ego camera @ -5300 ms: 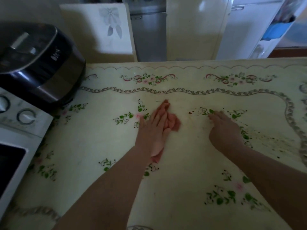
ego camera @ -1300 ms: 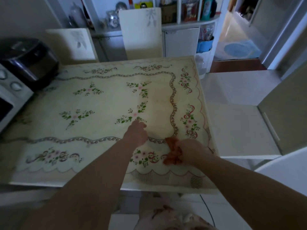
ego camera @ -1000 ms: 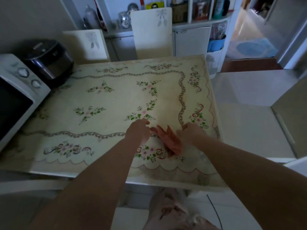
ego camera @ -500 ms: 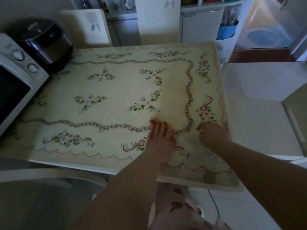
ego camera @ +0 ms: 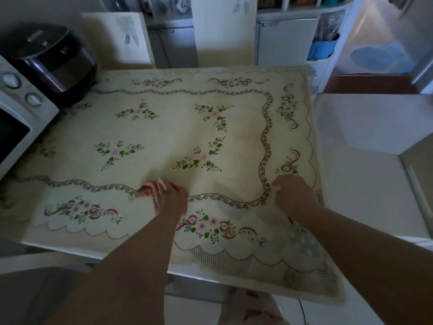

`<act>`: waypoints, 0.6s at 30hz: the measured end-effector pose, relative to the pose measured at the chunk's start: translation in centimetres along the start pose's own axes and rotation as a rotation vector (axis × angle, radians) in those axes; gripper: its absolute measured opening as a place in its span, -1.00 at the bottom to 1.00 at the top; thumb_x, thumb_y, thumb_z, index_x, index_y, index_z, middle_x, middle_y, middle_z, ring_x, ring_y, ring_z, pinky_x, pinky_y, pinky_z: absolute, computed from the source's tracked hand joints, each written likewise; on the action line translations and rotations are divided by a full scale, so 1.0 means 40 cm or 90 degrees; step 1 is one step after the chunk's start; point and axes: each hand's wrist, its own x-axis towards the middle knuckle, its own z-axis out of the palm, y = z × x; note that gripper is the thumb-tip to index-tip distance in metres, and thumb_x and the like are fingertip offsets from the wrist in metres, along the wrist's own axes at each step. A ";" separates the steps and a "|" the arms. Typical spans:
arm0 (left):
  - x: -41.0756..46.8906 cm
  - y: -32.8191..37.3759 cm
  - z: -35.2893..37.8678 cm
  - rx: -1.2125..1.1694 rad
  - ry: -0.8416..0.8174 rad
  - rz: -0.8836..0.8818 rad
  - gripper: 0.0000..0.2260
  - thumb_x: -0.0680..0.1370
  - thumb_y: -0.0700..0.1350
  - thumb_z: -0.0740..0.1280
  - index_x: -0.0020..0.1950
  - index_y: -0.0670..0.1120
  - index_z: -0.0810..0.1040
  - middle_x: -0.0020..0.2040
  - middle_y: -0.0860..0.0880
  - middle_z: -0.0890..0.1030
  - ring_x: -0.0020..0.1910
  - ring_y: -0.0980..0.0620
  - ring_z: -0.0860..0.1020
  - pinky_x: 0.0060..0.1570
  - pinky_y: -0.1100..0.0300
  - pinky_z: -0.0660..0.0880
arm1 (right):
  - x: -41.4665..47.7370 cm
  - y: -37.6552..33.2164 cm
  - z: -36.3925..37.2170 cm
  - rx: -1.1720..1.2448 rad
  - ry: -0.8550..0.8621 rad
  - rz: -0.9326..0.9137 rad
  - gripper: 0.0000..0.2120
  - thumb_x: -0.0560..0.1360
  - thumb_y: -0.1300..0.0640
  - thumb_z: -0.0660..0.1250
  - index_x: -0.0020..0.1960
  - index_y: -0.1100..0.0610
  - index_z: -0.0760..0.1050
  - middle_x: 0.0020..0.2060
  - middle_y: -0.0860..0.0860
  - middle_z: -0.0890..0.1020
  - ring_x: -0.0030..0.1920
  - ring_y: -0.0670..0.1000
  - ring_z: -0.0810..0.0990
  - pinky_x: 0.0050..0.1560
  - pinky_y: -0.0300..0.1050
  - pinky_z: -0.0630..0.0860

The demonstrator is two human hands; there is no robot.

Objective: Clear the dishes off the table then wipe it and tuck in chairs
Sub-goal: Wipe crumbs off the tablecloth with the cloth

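both forearms bare, no sleeves visible; left hand (ego camera: 169,199) and right hand (ego camera: 294,195) without gloves, rings or watch.

Most of the pink cloth (ego camera: 145,191) lies hidden under my left hand (ego camera: 169,198) on the cream, flower-printed bench (ego camera: 178,132); I see only a blurred edge past the fingers. My right hand (ego camera: 295,198) is curled knuckles-up, so whether it grips anything I cannot tell. The white microwave oven (ego camera: 22,118) is cut off by the left edge, the black rice cooker (ego camera: 50,59) partly behind it. Items on the white shelving (ego camera: 302,10) along the top edge are cropped and too blurred to identify.
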 end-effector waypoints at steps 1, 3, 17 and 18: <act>0.018 0.024 0.010 0.004 0.011 0.031 -0.37 0.60 -0.05 0.14 0.55 -0.30 -0.05 0.56 -0.25 -0.02 0.55 -0.18 -0.08 0.52 -0.05 -0.13 | 0.012 0.008 -0.006 0.003 0.008 0.007 -0.62 0.51 0.24 0.16 0.29 0.04 0.46 0.28 0.07 0.47 0.29 0.11 0.43 0.28 0.02 0.42; 0.039 0.086 0.019 0.038 0.031 0.083 -0.40 0.59 -0.04 0.20 0.53 -0.29 0.10 0.54 -0.29 0.08 0.53 -0.25 0.01 0.50 -0.13 -0.10 | 0.037 0.019 -0.018 -0.008 0.016 0.020 -0.60 0.50 0.26 0.16 0.31 0.06 0.44 0.25 0.08 0.47 0.27 0.12 0.44 0.26 0.02 0.43; 0.218 0.570 0.128 0.205 -0.155 0.395 -0.34 0.65 0.06 0.02 0.54 -0.22 -0.27 0.58 -0.17 -0.18 0.55 -0.13 -0.21 0.52 -0.02 -0.17 | 0.235 0.093 -0.088 -0.040 -0.032 0.023 -0.50 0.49 0.19 0.22 0.43 0.09 0.29 0.45 0.01 0.29 0.38 0.10 0.36 0.33 0.01 0.33; 0.225 0.579 0.133 0.222 -0.158 0.408 -0.35 0.65 0.06 0.01 0.55 -0.21 -0.25 0.58 -0.16 -0.17 0.55 -0.13 -0.20 0.52 -0.02 -0.16 | 0.240 0.100 -0.090 -0.060 -0.035 0.013 -0.52 0.49 0.18 0.22 0.41 0.08 0.32 0.42 0.00 0.33 0.36 0.09 0.40 0.31 0.01 0.37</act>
